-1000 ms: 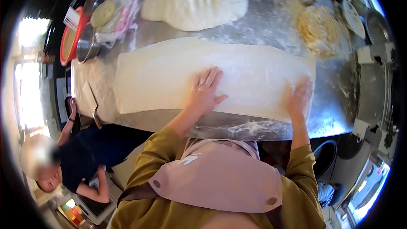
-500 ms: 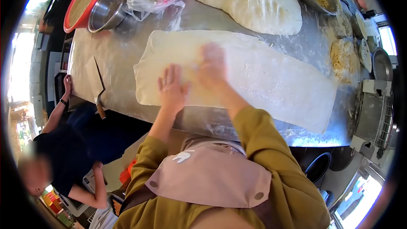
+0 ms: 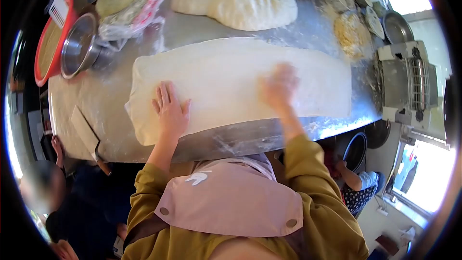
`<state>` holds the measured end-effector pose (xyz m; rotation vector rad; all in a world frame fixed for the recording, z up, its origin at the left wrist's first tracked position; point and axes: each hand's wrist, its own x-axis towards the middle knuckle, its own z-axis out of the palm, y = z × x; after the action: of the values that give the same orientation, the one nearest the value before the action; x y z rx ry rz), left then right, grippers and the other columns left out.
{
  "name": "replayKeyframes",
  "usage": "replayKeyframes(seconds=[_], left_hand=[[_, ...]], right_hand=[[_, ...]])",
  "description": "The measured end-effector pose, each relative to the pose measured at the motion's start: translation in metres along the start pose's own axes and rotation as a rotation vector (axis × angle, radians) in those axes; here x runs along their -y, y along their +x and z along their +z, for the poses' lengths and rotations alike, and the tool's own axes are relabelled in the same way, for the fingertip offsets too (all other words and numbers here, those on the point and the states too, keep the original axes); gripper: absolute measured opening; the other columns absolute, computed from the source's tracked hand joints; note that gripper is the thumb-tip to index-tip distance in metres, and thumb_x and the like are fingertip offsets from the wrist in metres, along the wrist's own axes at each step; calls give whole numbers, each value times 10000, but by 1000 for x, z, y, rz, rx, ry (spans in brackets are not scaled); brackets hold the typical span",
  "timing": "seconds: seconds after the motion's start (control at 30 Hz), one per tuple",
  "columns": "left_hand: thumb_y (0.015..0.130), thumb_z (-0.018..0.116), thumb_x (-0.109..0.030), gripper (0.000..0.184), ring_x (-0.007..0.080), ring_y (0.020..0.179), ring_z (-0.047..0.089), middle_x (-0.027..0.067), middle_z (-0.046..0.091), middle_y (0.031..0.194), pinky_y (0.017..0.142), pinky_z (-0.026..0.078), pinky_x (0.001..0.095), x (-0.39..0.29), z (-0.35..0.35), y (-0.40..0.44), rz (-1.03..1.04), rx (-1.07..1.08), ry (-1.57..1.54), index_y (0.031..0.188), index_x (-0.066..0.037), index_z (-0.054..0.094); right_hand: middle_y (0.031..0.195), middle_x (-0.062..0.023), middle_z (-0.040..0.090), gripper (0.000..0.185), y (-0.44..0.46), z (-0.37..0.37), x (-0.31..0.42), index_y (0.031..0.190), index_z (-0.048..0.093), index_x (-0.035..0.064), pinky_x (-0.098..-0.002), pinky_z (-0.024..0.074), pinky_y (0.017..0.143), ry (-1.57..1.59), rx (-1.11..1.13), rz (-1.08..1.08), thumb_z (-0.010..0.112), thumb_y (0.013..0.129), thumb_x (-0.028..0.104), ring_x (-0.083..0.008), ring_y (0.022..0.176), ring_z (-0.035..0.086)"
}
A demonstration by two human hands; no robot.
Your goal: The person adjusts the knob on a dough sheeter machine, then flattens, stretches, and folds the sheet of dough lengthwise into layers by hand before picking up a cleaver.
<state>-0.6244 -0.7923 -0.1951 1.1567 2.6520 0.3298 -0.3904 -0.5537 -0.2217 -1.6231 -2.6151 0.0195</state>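
Observation:
A long, flat sheet of pale dough [image 3: 226, 74] lies across the metal table in front of me. My left hand [image 3: 172, 113] rests flat on its left part, fingers spread and nothing held. Over the right half of the sheet is my right hand [image 3: 279, 86], smeared by motion, so its fingers cannot be made out. Whether it touches the dough is unclear. Behind the sheet sits a thick mound of dough [image 3: 240, 0] with dents in its surface.
Left on the table [image 3: 115, 139] is a cleaver [image 3: 86, 132] with a wooden handle. A steel bowl [image 3: 79, 45], a red basin [image 3: 39, 62] and a plastic bag [image 3: 130, 24] stand behind. A rolling machine [image 3: 416, 82] is at right. People are at both sides.
My right hand has moved rightward along the dough sheet. My left hand stays flat near the left end. The view has shifted, and a second person now shows at the right.

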Motion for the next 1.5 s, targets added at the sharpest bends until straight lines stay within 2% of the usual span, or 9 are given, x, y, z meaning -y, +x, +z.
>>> replayKeyframes(seconds=[0.17,0.33,0.47,0.6,0.93,1.03,1.27,1.37,1.5], left_hand=[[901,611,-409,837,416,1472,155,235,167,1592,1154,135,617,-78,23,28,16,23,23,1530,-32,208],[883,625,-415,877,395,1485,125,230,172,1594,1165,100,605,-109,27,19,-17,45,166,1537,-24,190],[866,639,-384,879,399,1483,131,230,172,1595,1166,91,604,-119,20,21,-18,39,176,1535,-23,197],[849,651,-347,871,403,1479,142,231,181,1592,1166,87,602,-123,20,22,-36,34,176,1529,-22,215],[776,698,-357,875,427,1439,230,254,257,1553,1159,127,597,-122,18,25,-43,17,138,1485,-17,314],[765,706,-377,852,432,1414,278,254,311,1527,1147,171,587,-122,20,26,-34,-40,132,1466,-37,364],[757,731,-402,853,400,1416,295,201,324,1535,1156,181,569,-122,15,26,-72,-57,75,1466,-81,381],[770,722,-419,845,386,1424,287,184,325,1536,1156,181,571,-119,16,25,-61,-73,54,1468,-91,379],[780,711,-402,834,379,1440,260,190,304,1547,1164,164,566,-118,13,22,-59,-57,35,1469,-82,368]], right_hand=[[1557,-114,339,658,-39,-26,44,1468,406,162,-506,195,1185,316,195,-721,543,915,491,-322,1451,275],[1505,-123,396,630,5,-49,-126,1437,443,179,-498,226,1180,287,195,-496,638,866,358,-347,1419,317],[1501,-274,348,533,112,-13,-272,1416,426,7,-513,247,1169,147,-32,-138,535,951,246,-425,1417,297],[1387,-287,484,498,277,-79,-287,1350,482,-48,-468,337,1119,359,-400,-259,543,973,271,-421,1323,429],[1377,-305,503,1112,481,-68,-292,1424,391,-87,-403,358,1105,220,340,-197,643,729,744,-391,1303,486],[1331,-305,541,1132,493,-68,-308,1409,381,-128,-388,377,1088,151,514,-182,704,705,697,-348,1249,537],[957,-254,642,382,554,5,-388,1298,542,-6,-463,480,812,-267,133,-762,461,998,217,-376,937,632],[981,-242,672,534,563,15,-397,1151,653,1,-460,476,838,192,110,-230,405,1009,451,-386,972,628],[1027,-236,689,599,521,-24,-353,1071,687,-16,-480,476,845,331,-177,-88,410,993,509,-395,999,630]])
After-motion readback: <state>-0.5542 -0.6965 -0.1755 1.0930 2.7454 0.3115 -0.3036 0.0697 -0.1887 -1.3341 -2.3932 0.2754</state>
